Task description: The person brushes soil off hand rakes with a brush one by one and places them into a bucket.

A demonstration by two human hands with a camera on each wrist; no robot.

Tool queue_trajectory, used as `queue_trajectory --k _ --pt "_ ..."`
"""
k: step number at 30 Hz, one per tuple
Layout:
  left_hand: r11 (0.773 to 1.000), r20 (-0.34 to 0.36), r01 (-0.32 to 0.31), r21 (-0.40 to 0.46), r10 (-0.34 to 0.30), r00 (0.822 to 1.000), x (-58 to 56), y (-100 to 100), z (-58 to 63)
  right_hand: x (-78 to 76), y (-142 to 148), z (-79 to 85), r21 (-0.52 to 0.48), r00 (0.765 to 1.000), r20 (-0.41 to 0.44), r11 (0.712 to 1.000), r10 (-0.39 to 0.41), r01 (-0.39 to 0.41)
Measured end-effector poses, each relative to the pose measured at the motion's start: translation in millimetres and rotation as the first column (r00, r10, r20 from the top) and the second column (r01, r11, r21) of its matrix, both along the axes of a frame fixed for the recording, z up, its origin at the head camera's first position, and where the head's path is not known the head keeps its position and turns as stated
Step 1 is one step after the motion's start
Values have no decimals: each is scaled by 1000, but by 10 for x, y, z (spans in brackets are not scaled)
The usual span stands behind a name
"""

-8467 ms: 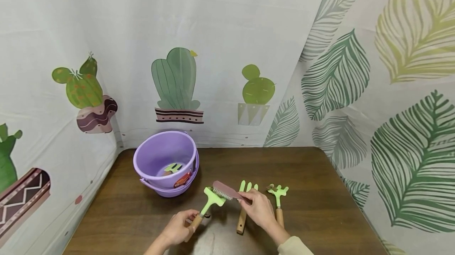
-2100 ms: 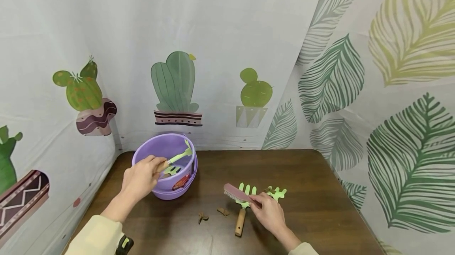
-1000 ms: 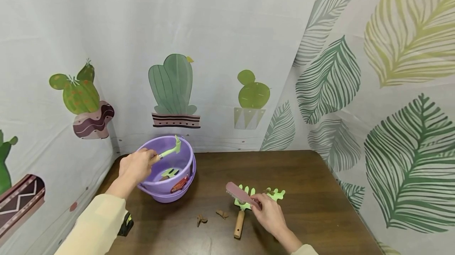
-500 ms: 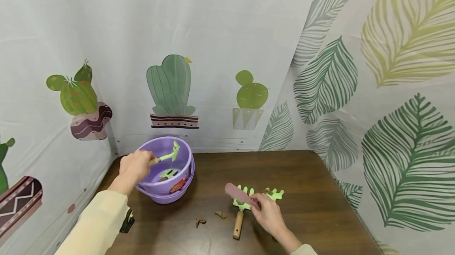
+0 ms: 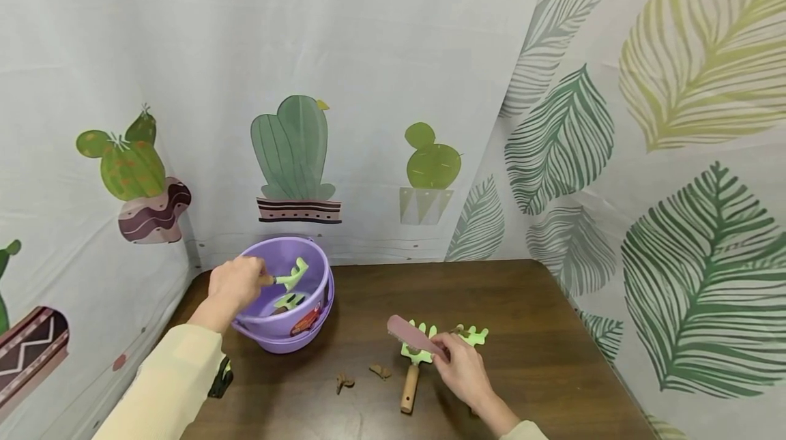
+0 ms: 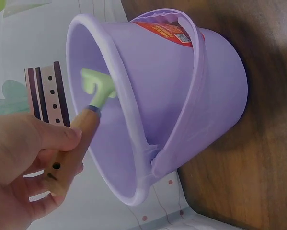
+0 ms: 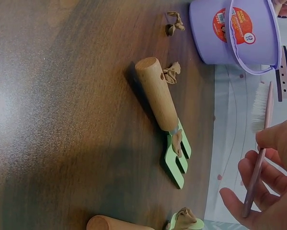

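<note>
table edge [image 5: 393,268] near purple bucket [image 6: 157,81]

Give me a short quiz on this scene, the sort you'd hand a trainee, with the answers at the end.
1. What is the left hand holding at the bucket?

2. True or false: the brush is lying inside the bucket.

3. In the head view, what lies just left of the handle of the fork outside the bucket?
A) a blue cup
B) brown scraps
C) scissors

Key
1. A green-headed tool with a wooden handle.
2. False: the right hand holds the brush outside the bucket.
3. B.
</note>
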State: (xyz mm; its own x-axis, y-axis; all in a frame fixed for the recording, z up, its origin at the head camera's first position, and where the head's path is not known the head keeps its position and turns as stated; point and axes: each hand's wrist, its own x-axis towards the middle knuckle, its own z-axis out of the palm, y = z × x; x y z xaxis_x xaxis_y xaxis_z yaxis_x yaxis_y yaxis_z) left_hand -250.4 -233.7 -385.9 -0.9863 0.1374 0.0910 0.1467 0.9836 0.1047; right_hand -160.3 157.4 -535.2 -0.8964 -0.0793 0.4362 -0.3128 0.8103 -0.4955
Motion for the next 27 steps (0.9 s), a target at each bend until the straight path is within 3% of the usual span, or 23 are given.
queue_trajectory --k 27 --pt "998 -128 65 -17 -67 990 61 90 -28 13 -8 -35 10 1000 -4 1000 6 -6"
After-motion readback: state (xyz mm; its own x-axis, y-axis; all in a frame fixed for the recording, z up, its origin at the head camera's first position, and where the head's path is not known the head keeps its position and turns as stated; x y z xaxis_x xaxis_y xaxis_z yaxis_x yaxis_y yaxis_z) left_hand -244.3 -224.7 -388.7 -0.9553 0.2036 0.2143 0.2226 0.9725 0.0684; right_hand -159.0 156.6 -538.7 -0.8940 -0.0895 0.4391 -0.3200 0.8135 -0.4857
